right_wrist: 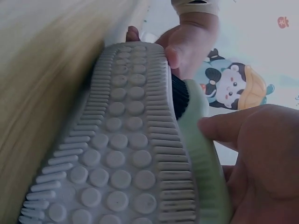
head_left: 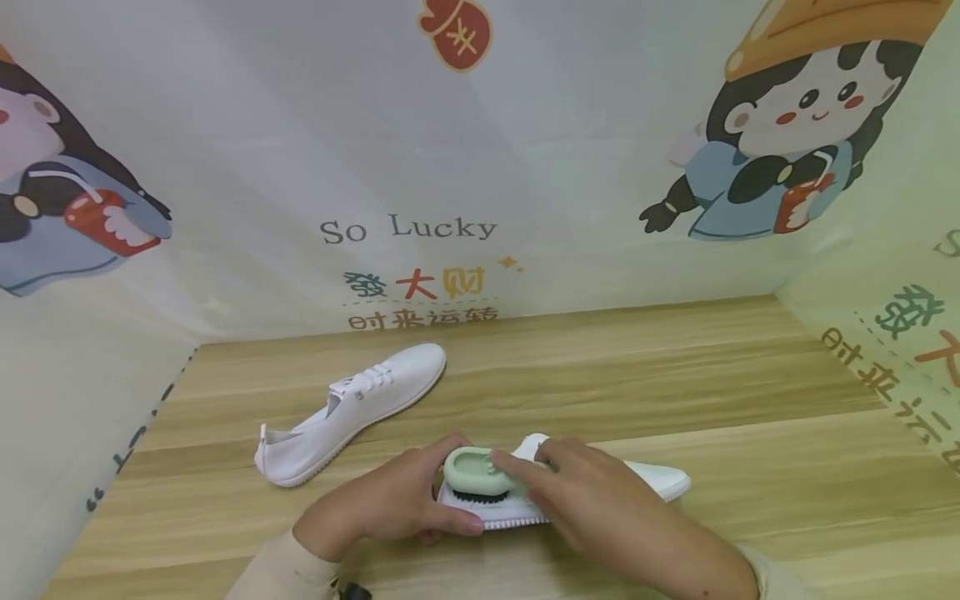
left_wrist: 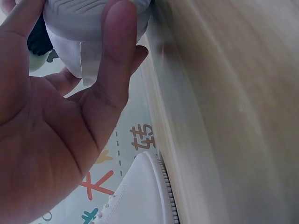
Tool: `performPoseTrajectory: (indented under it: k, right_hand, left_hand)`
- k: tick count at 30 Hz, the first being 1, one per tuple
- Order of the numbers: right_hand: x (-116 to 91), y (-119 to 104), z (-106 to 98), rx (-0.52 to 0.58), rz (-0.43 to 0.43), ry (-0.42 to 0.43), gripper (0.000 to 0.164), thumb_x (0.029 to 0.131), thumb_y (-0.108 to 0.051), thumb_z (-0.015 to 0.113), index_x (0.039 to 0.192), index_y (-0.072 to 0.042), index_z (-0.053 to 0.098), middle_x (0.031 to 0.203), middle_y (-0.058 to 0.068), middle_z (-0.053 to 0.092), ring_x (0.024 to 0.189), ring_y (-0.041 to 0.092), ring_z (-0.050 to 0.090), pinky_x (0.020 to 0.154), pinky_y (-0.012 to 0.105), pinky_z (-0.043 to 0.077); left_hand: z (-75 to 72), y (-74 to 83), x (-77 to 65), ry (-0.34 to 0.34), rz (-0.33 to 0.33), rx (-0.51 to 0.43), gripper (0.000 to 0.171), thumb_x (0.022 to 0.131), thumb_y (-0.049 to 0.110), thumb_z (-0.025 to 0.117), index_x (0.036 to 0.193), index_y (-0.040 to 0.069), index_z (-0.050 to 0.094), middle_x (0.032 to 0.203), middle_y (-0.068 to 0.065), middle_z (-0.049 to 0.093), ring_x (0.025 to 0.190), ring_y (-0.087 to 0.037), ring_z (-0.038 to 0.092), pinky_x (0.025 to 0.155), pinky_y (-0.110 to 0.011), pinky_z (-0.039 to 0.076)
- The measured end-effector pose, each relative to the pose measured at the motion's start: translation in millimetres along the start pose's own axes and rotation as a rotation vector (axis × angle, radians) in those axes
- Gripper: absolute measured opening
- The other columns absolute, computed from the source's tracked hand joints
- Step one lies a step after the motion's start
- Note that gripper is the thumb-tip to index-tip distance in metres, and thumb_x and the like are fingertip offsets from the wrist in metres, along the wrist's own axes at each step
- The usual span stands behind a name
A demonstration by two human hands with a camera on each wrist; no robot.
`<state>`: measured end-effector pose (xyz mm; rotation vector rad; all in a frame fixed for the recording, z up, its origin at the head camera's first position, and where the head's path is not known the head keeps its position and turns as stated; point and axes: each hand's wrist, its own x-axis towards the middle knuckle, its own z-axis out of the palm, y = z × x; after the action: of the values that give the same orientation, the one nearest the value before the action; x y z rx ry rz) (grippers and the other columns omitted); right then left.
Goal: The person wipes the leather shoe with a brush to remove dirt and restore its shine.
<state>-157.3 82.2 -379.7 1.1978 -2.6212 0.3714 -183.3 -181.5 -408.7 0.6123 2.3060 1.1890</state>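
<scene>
A white shoe [head_left: 660, 479] lies tipped on its side near the front of the table, its studded sole [right_wrist: 126, 140] facing my right wrist camera. My left hand [head_left: 397, 500] grips the heel end, thumb along the sole edge and fingers behind. In my right hand [head_left: 592, 500] is a pale green scrub brush [head_left: 480, 471], held from above with a finger on its top. Its dark bristles [right_wrist: 180, 95] press against the side of the shoe near the heel. The left wrist view shows the heel [left_wrist: 88, 51] between thumb and fingers.
A second white lace-up shoe [head_left: 360, 408] stands upright at the back left, toe pointing away to the right. The wood-grain table [head_left: 637, 367] meets a printed cloth backdrop [head_left: 562, 208] behind and at both sides. A small black object [head_left: 354, 592] shows by the left sleeve.
</scene>
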Motion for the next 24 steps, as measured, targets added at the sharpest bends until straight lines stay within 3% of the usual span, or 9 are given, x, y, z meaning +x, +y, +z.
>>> performPoseTrajectory:
  k: [5,13,24]
  right_hand:
    - [0.1,-0.6,-0.5,0.041,0.039,-0.029,0.049,0.096,-0.021,0.065,0.143,-0.032,0.055,0.098,-0.004,0.060,0.079,0.006,0.049,0.068,0.025,0.047]
    - [-2.8,4.3,-3.9,0.051,0.139,-0.007,0.036,0.098,-0.036,0.062,0.135,-0.037,0.062,0.092,-0.008,0.063,0.072,0.002,0.048,0.061,0.021,0.043]
    - [-9.8,17.0,-22.9,0.084,0.226,-0.057,0.031,0.097,-0.034,0.065,0.128,-0.036,0.068,0.081,-0.009,0.063,0.059,-0.001,0.042,0.052,0.018,0.038]
  left_hand:
    - [-0.5,1.2,1.3,-0.013,0.009,-0.010,0.055,0.079,0.037,0.083,0.121,0.024,0.050,0.078,0.002,0.064,0.049,-0.011,0.057,0.050,-0.029,0.052]
    - [-0.4,0.6,1.8,0.000,-0.003,0.003,0.057,0.079,0.038,0.084,0.123,0.023,0.050,0.076,0.000,0.064,0.051,-0.013,0.058,0.050,-0.030,0.053]
    - [1.2,-0.8,0.9,0.010,-0.028,-0.011,0.058,0.079,0.036,0.084,0.123,0.022,0.050,0.079,-0.003,0.063,0.053,-0.015,0.060,0.051,-0.031,0.053]
